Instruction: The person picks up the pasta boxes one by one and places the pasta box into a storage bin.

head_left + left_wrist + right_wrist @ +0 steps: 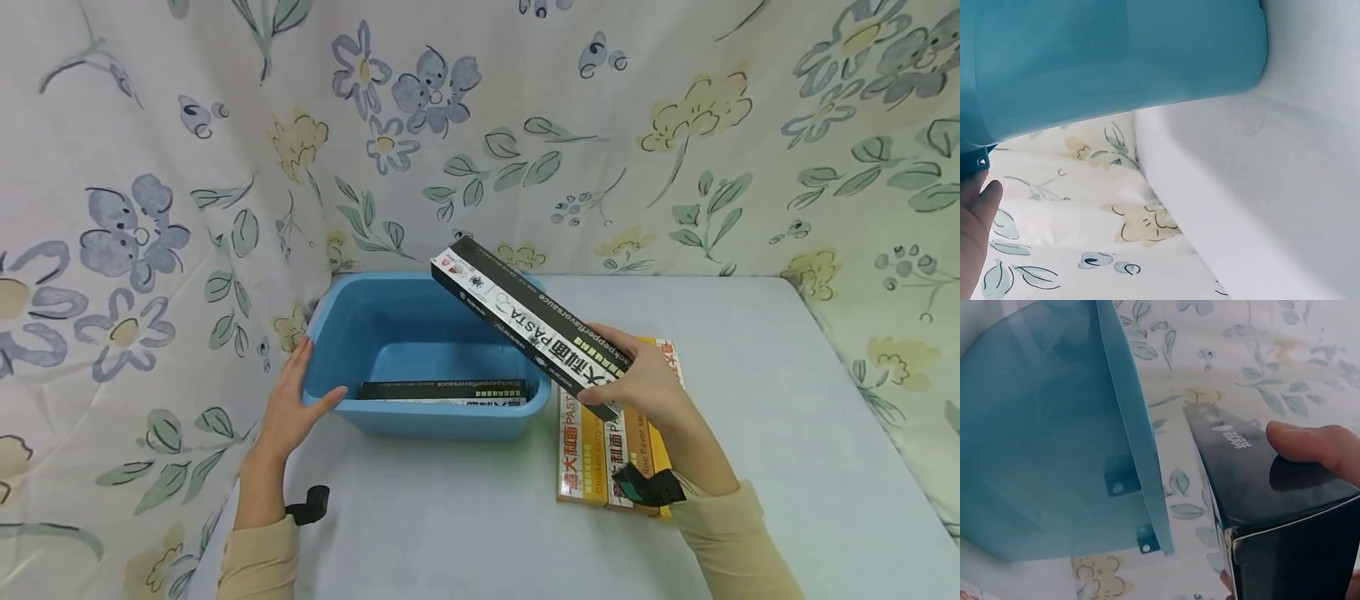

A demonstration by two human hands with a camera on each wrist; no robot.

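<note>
A long black pasta box (528,325) slants up and to the left, its near end gripped between the thumb and fingers of my right hand (651,387). Its far end hangs over the right part of a blue plastic bin (442,422). In the right wrist view the black box (1279,487) fills the lower right, the thumb pressing on one face. My left hand (292,406) touches the bin's left rim, thumb spread and fingers straight. Its fingertips meet a rim tab in the left wrist view. Inside the bin, another black pasta box (442,390) lies along the near wall.
Right of the bin, several pasta boxes (583,450) in yellow and orange lie side by side, partly hidden under my right hand and wrist. Everything stands on a white table (450,517). A floral curtain (480,125) hangs behind and along the left.
</note>
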